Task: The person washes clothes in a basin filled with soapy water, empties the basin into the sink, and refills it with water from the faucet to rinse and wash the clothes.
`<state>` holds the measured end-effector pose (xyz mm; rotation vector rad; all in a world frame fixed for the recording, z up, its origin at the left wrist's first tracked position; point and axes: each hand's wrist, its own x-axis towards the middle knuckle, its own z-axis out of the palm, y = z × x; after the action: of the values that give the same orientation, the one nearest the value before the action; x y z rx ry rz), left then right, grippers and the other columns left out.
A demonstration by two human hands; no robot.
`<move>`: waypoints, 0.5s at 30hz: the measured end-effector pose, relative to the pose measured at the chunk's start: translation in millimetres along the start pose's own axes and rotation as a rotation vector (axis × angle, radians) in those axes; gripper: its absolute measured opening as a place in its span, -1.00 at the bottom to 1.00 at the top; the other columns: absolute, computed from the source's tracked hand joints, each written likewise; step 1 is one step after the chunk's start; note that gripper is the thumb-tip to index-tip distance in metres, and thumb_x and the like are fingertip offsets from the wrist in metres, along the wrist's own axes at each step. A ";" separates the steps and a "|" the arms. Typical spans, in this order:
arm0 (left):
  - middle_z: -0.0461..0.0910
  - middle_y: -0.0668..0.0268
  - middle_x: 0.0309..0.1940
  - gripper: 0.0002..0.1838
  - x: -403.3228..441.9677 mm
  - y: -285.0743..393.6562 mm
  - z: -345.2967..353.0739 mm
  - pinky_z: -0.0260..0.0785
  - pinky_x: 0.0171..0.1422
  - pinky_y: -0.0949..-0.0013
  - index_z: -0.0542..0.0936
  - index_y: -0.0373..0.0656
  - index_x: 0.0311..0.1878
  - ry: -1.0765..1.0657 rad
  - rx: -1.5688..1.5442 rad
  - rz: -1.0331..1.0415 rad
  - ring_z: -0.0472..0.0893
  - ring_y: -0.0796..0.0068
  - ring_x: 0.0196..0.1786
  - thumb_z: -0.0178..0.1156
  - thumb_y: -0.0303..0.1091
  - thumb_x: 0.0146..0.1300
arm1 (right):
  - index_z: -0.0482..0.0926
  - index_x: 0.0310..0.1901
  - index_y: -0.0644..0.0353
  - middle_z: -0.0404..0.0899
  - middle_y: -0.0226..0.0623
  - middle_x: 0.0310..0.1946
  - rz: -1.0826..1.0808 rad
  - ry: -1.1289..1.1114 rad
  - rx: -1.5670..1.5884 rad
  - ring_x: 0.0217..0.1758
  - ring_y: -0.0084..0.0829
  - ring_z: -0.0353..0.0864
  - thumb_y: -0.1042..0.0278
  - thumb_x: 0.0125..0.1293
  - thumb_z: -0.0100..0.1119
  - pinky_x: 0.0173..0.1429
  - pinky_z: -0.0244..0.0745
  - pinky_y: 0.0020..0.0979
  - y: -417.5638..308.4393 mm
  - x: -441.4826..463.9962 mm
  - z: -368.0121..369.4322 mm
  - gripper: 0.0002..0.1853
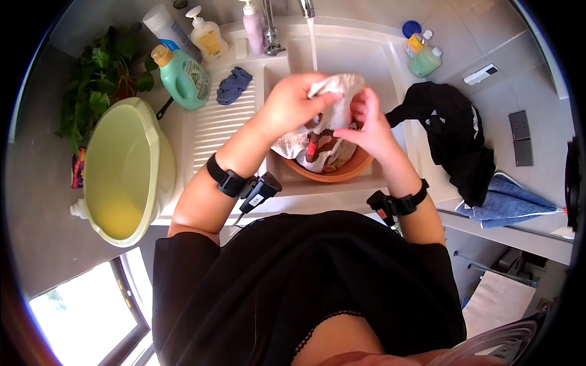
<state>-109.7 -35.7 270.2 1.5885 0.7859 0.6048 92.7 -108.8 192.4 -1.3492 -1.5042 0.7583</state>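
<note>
Over the sink [400,91], my left hand [298,105] is closed on a bunched white garment [342,88], pinching its upper part. My right hand [371,125] curves around the garment's right side, its thumb across the front and its fingers bent at the edge. Red and brown printed patches show on the lower folds. The garment hangs into a terracotta-coloured basin [332,177] standing in the sink; what lies deeper in the basin is mostly hidden. Water runs from the faucet [307,8] just behind the cloth.
A green tub [160,171] stands at left, near a teal detergent bottle [180,79] and soap pump [209,39]. A dark blue cloth [234,85] lies on the ridged drainboard. Black clothing [452,131] and a blue cloth [510,201] lie at right, below small bottles [425,61].
</note>
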 end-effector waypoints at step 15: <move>0.49 0.28 -0.16 -0.58 -24.3 7.7 -93.7 0.42 0.09 0.36 0.32 -0.22 0.18 0.254 -0.371 0.389 0.54 0.43 -0.10 -0.15 -0.37 0.24 | 0.43 -0.06 0.20 0.56 -0.22 -0.29 0.310 -0.084 -0.188 -0.21 -0.37 0.55 0.26 0.38 0.06 -0.07 0.47 -0.36 152.8 -43.4 -9.9 -0.77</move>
<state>-194.8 4.5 294.1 1.3388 0.5072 1.1813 158.3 -121.6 47.9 -1.7382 -1.4772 0.8927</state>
